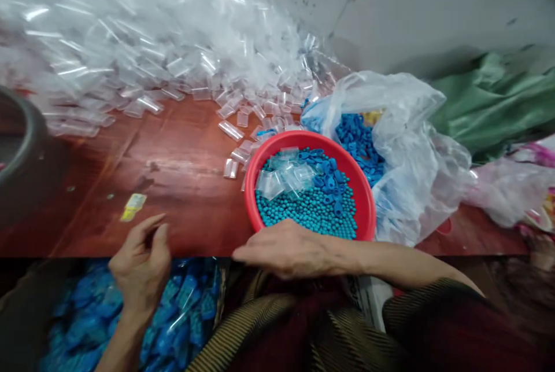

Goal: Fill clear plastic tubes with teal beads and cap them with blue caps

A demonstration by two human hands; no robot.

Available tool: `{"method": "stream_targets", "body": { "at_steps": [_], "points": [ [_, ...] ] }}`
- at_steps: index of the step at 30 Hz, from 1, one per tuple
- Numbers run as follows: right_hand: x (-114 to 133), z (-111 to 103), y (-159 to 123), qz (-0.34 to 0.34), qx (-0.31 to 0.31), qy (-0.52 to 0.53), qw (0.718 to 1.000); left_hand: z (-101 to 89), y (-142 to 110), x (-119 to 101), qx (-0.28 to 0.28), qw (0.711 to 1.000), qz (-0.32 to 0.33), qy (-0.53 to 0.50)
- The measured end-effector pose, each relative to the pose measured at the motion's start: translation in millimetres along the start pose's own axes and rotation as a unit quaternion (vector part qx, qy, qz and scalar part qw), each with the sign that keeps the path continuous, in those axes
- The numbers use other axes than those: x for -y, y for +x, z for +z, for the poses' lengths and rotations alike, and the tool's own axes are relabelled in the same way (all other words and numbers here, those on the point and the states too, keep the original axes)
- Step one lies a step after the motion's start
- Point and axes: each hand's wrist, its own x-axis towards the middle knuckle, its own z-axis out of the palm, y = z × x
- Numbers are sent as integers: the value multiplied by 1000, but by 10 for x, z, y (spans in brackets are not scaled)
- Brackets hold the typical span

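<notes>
My left hand (141,265) is at the table's front edge, above a box of blue packets. Its thumb and index finger curve with a gap between them, and nothing shows in it. My right hand (284,250) passes in front of the red bowl (368,204), pointing left, back of the hand up. Motion blurs it and its fingertips are hidden, so I cannot tell what it holds. Inside the bowl are small teal beads (295,207), blue plastic pieces (332,181) and several clear plastic cases (286,178).
A large heap of clear plastic cases (173,54) covers the back left of the red-brown table (191,187). Blue packets (186,308) fill a box below the edge. Right of the bowl lies a plastic bag (403,129) of blue pieces. A grey tub (30,152) stands left, near a yellow-white label (133,206).
</notes>
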Motion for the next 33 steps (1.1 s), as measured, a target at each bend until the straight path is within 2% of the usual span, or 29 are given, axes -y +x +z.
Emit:
{"method": "stream_targets", "body": {
  "at_steps": [1,3,5,7,9,11,13,15,18,21,23,25,28,30,31,33],
  "points": [
    [-76,-34,-137,74,-37,-12,996,85,47,-168,22,999,23,-26],
    [-241,-88,-356,233,-91,-49,967,259,112,-504,89,990,88,-71],
    [-426,-105,-471,342,-103,-89,930,435,157,-811,144,969,173,-103],
    [-638,-75,-482,384,-85,-117,912,616,189,-1062,199,940,255,-105],
    [-862,-16,-435,388,-70,-119,911,785,208,-1241,247,915,310,-75],
    [-1060,36,-397,381,-110,-87,914,913,210,-1352,280,902,327,-33],
    [-1191,49,-417,371,-197,-6,908,983,199,-1418,291,904,314,-5],
    [-1235,21,-504,358,-266,129,885,1004,174,-1470,287,911,295,0],
    [-1159,-35,-693,323,-266,348,839,994,95,-1575,287,915,284,-4],
    [-1007,6,-854,291,-258,454,802,1004,-41,-1721,350,890,292,19],
    [-913,106,-937,288,-278,471,786,1037,-148,-1813,408,865,288,40],
    [-846,226,-1026,289,-288,469,783,1086,-247,-1874,482,836,259,51],
    [-811,342,-1222,280,-255,451,808,1177,-349,-1893,578,793,182,63],
    [-833,339,-1397,279,-260,416,825,1256,-383,-1870,604,784,115,86],
    [-854,319,-1488,284,-284,393,827,1309,-394,-1857,612,780,78,101],
    [-903,266,-1658,299,-352,355,813,1451,-419,-1849,630,767,12,121]
  ]
}}
